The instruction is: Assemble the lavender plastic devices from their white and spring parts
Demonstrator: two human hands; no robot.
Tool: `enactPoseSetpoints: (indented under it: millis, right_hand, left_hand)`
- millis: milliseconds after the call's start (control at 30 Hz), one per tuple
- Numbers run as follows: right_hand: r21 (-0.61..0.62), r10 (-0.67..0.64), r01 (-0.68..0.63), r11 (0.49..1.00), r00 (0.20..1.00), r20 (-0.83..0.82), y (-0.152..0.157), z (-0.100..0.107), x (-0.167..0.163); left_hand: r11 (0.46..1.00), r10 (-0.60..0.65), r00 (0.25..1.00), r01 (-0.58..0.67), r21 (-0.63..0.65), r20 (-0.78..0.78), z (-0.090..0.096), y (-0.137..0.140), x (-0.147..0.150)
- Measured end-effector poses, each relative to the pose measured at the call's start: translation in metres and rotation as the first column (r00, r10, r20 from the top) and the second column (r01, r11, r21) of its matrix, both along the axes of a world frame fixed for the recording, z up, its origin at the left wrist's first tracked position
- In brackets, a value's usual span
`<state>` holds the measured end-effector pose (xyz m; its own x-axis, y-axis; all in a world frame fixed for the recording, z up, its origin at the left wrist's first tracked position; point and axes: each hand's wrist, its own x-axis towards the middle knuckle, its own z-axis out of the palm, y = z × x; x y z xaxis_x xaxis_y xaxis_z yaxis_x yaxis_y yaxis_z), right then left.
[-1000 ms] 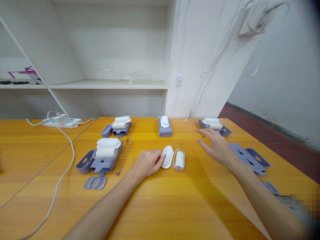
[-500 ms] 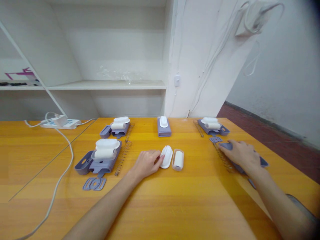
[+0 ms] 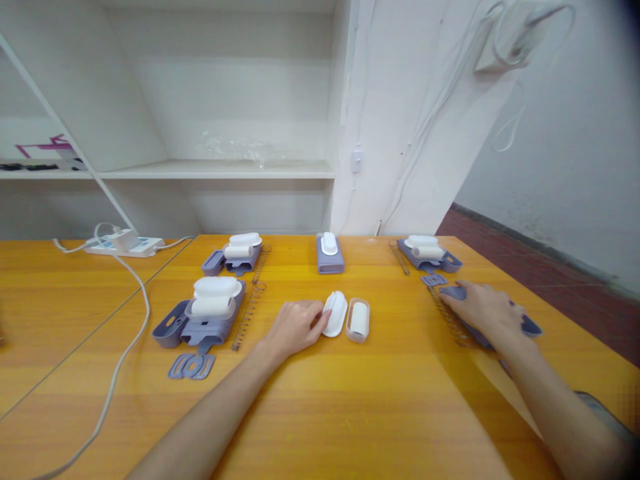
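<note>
My left hand [image 3: 299,327] rests on the table with fingers curled, thumb and fingertips pinching the near edge of a white oval cap [image 3: 335,315]. Just right of that cap lies a clear oval case [image 3: 358,337] with a white roll [image 3: 359,317] in it. Over on the right, my right hand [image 3: 485,310] is wrapped over a purple-grey housing [image 3: 531,327], covering most of it. A coil spring [image 3: 450,323] lies along the housing's left side. Flat purple-grey ring pieces [image 3: 433,280] sit beyond the fingers.
Sets of purple-grey housings with white caps and rolls stand at near left [image 3: 213,320], far left [image 3: 243,257] and far right [image 3: 425,253]. A capped housing [image 3: 330,257] is at the back middle. A white cable [image 3: 120,360] runs from a power strip [image 3: 125,244] along the left.
The camera view has shifted very slightly. Both hands and the parts stay where they were on the table.
</note>
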<state>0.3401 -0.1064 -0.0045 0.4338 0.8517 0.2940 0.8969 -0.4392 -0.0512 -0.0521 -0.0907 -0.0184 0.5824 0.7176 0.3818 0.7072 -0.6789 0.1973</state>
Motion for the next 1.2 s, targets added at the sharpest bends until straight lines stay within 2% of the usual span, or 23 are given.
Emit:
enactPoseSetpoints:
  millis: [133, 200, 300, 433, 533, 633, 767, 867, 1100, 1200]
  right_hand:
    - [0.008, 0.001, -0.001, 1.0, 1.0, 0.0, 0.001, -0.002, -0.001]
    - [0.062, 0.002, -0.005, 0.998, 0.999, 0.04, 0.0, 0.001, -0.004]
    - [0.162, 0.006, -0.031, 0.986, 0.989, 0.151, -0.002, 0.015, -0.016]
    - [0.181, 0.024, -0.056, 0.982, 0.984, 0.175, -0.004, 0.04, -0.044]
    - [0.184, 0.121, -0.144, 0.972, 0.984, 0.127, -0.003, 0.047, -0.071]
    - [0.151, 0.233, -0.245, 0.958, 0.968, 0.092, -0.003, 0.043, -0.1]
    - [0.099, 0.334, -0.337, 0.936, 0.941, 0.05, -0.002, 0.033, -0.135]
    - [0.091, 0.344, -0.346, 0.934, 0.938, 0.042, 0.0, 0.029, -0.154]
    - [0.048, 0.354, -0.356, 0.933, 0.934, 0.041, 0.006, 0.017, -0.183]
    - [0.089, 0.435, -0.436, 0.895, 0.9, 0.035, 0.005, 0.017, -0.19]
  left_hand:
    - [1.0, 0.002, 1.0, -0.002, -0.002, 0.0, 0.0, 0.0, 0.0]
    - [1.0, 0.003, 1.0, -0.003, -0.001, 0.0, 0.0, 0.0, 0.0]
    - [1.0, 0.005, 1.0, -0.006, 0.01, 0.006, 0.0, 0.0, -0.001]
    - [0.996, -0.012, 1.0, 0.011, 0.087, 0.011, 0.002, -0.003, -0.002]
    - [0.98, -0.097, 0.995, 0.1, 0.174, -0.026, 0.008, -0.009, 0.001]
    - [0.946, -0.224, 0.972, 0.234, 0.223, -0.069, 0.016, -0.016, 0.008]
    - [0.93, -0.3, 0.944, 0.321, 0.178, -0.134, 0.021, -0.022, 0.016]
    - [0.948, -0.271, 0.953, 0.289, 0.133, -0.137, 0.019, -0.021, 0.018]
    - [0.986, -0.095, 0.995, 0.097, 0.135, -0.023, 0.01, -0.015, 0.016]
    - [0.989, -0.036, 0.999, 0.034, 0.141, 0.01, 0.007, -0.014, 0.016]
